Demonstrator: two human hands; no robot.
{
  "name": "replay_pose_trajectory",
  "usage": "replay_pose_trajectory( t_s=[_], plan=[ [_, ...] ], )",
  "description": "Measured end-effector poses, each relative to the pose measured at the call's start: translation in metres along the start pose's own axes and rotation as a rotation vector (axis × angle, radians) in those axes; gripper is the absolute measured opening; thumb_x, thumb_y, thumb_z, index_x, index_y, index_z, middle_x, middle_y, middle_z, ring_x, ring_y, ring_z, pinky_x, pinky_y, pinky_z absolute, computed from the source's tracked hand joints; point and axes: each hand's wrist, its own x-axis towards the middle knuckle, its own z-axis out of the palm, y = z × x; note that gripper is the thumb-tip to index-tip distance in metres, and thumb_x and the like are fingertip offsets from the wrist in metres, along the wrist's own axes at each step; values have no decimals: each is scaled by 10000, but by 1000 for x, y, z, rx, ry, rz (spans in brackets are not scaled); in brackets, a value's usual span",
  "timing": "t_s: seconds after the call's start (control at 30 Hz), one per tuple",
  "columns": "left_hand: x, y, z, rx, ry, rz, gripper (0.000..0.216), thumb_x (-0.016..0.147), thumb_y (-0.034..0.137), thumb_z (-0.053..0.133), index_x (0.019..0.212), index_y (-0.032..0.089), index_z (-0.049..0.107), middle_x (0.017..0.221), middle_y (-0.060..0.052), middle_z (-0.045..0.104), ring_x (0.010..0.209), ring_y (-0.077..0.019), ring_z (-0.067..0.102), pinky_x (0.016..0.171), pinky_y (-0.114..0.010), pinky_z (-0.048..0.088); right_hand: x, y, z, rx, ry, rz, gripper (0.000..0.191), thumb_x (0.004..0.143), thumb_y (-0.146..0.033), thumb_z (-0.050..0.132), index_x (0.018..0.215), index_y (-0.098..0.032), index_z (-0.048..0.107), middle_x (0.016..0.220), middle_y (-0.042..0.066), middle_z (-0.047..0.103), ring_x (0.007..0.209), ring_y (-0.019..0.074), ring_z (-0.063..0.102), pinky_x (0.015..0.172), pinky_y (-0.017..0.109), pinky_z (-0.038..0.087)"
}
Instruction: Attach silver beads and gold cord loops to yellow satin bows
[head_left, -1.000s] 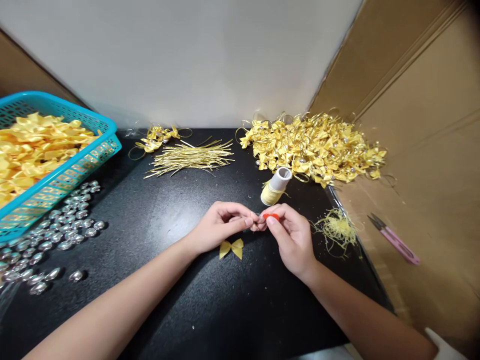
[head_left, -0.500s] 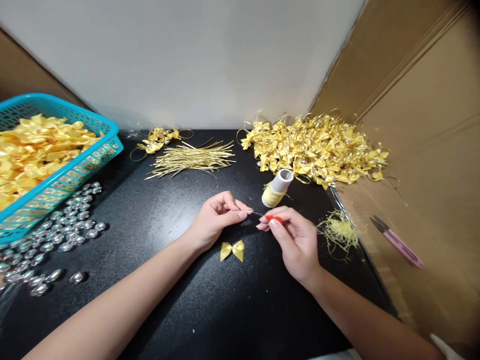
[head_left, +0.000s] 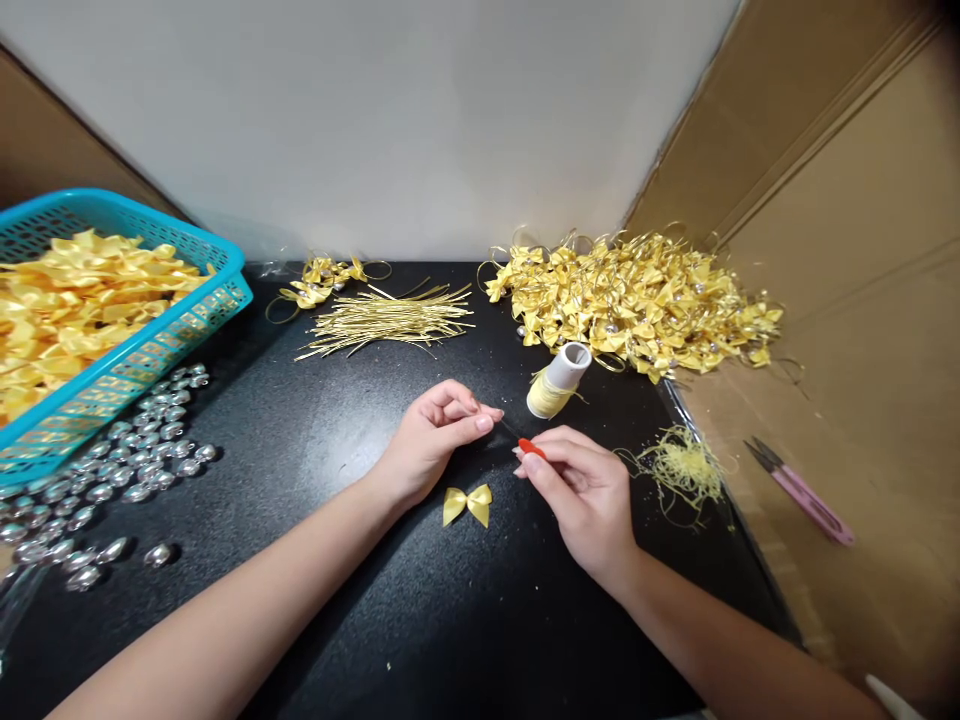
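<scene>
My right hand (head_left: 585,490) pinches a small red tab (head_left: 532,449), which looks like a needle threader. From it a fine line, like thin wire, reaches toward my left hand (head_left: 435,435). The thumb and forefinger of that hand are pressed together at the line's other end; what sits between them is too small to name. On the black table just below my hands lies a single yellow ribbon bow (head_left: 466,505). A spool of yellow thread (head_left: 550,397) stands behind my right hand, leaning slightly.
At left are a blue basket (head_left: 161,325) of yellow bows and scattered silvery beads (head_left: 142,455). Gold ties (head_left: 394,318) lie at the back, beside a heap of finished bows (head_left: 630,300). Thread scraps (head_left: 686,465) and pink snips (head_left: 806,497) are at right.
My right hand has drawn slightly left and down, and the red tab now tilts. The gap to my left fingertips remains small. The whole view has shifted a little.
</scene>
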Motion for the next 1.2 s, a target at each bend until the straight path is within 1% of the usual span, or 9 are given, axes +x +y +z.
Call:
replay_pose_trajectory(
  t_s=[0.17, 0.33, 0.6, 0.83, 1.0, 1.2],
  plan=[
    [0, -1, 1, -12, 18, 1, 350, 560, 227, 887, 676, 168, 562, 691, 16, 752, 677, -98, 688, 705, -196, 505, 2, -1, 3, -9, 31, 35, 169, 864, -237, 632, 719, -189, 704, 740, 34, 649, 682, 137, 606, 592, 262, 492],
    [0, -1, 0, -16, 14, 5, 336, 566, 214, 886, 677, 168, 572, 706, 19, 756, 694, -90, 688, 714, -187, 501, 1, 0, 3, -10, 37, 64, 158, 860, -260, 637, 735, -192, 708, 732, 30, 638, 643, 131, 586, 568, 264, 482],
    [0, -2, 0, 28, 41, 21, 341, 571, 234, 877, 673, 173, 558, 720, 10, 752, 748, -125, 695, 781, -245, 512, 2, -1, 3, -20, 37, 46, 183, 860, -256, 632, 700, -190, 693, 718, 29, 629, 649, 132, 581, 566, 263, 470],
    [-1, -1, 0, 11, 42, 15, 339, 563, 221, 881, 665, 168, 562, 718, 10, 751, 738, -118, 693, 770, -236, 510, 2, 0, 3, -23, 53, 65, 184, 857, -247, 638, 690, -186, 688, 710, 24, 621, 635, 123, 564, 556, 254, 453],
    [0, -1, 0, 23, 48, 18, 334, 564, 217, 878, 665, 168, 564, 726, 2, 750, 766, -136, 699, 789, -256, 515, 1, -1, 3, -22, 49, 66, 191, 855, -246, 641, 679, -185, 684, 704, 21, 616, 633, 120, 558, 555, 250, 448],
    [0, -2, 0, 6, 42, 21, 328, 566, 210, 884, 665, 163, 575, 721, 7, 755, 746, -114, 699, 759, -216, 513, 2, -1, 4, -18, 47, 60, 193, 857, -235, 637, 679, -178, 685, 698, 18, 613, 631, 114, 558, 562, 244, 449]
  ],
)
